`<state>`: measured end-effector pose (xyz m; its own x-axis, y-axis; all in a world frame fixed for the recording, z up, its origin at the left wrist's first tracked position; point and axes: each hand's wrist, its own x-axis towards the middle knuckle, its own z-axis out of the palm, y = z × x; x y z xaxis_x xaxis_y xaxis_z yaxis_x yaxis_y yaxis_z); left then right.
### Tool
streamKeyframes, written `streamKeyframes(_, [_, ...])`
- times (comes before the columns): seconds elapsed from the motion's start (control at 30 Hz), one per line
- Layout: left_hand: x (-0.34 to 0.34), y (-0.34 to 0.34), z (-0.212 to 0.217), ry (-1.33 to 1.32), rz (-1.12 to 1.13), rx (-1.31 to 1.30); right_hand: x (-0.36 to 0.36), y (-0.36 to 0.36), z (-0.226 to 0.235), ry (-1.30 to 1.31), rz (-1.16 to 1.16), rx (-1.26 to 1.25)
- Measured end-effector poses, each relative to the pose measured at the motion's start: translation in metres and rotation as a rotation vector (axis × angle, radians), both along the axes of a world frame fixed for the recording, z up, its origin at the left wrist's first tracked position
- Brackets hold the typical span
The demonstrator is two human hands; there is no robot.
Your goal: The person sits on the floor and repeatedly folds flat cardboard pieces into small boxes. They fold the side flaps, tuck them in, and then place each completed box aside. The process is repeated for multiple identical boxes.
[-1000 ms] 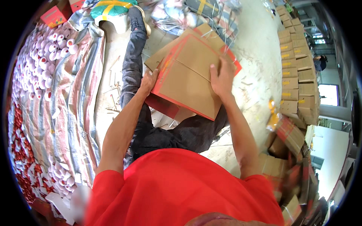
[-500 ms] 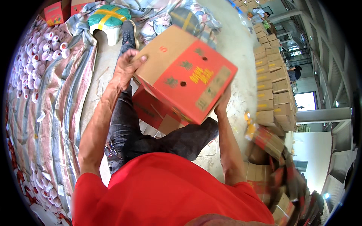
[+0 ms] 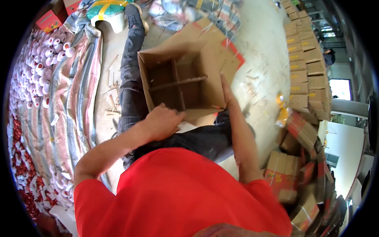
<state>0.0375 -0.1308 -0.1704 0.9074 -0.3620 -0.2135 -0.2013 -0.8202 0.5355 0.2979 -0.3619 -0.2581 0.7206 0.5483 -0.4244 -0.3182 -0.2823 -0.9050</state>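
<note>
Open box on the lap, hands at either side, goods around

The cardboard box (image 3: 185, 83) rests on the person's legs (image 3: 130, 79), its opening up, with crossed dividers (image 3: 177, 85) inside. The left hand (image 3: 164, 122) is at its 7 o'clock corner, the right hand (image 3: 228, 94) against its 3 o'clock wall. Rows of small cups (image 3: 35, 67) lie on a sheet at 9 o'clock; stacked cartons (image 3: 304, 67) stand at 3 o'clock; a stool (image 3: 108, 14) sits at 11 o'clock.
</note>
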Motion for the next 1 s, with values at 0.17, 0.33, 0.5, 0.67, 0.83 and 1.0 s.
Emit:
streamKeyframes(0.17, [0.041, 0.032, -0.008, -0.309, 0.236, -0.043, -0.029, 0.024, 0.04, 0.088, -0.072, 0.112])
streamKeyframes(0.33, [0.096, 0.043, -0.055, 0.113, 0.218, 0.323, -0.031, 0.023, 0.067, -0.249, 0.225, -0.206])
streamKeyframes(0.5, [0.109, 0.037, -0.079, 0.135, 0.094, 0.334, -0.049, 0.029, 0.09, -0.407, 0.219, -0.281])
streamKeyframes(0.67, [0.104, 0.035, -0.119, 0.178, 0.111, 0.324, -0.063, 0.04, 0.066, -0.62, 0.198, -0.224])
streamKeyframes(0.83, [0.108, 0.035, -0.126, 0.135, 0.128, 0.323, -0.045, 0.048, 0.072, -0.627, 0.164, -0.411])
streamKeyframes(1.0, [0.119, 0.012, -0.088, -0.052, 0.175, 0.311, -0.023, 0.028, 0.05, -0.709, 0.137, -0.406])
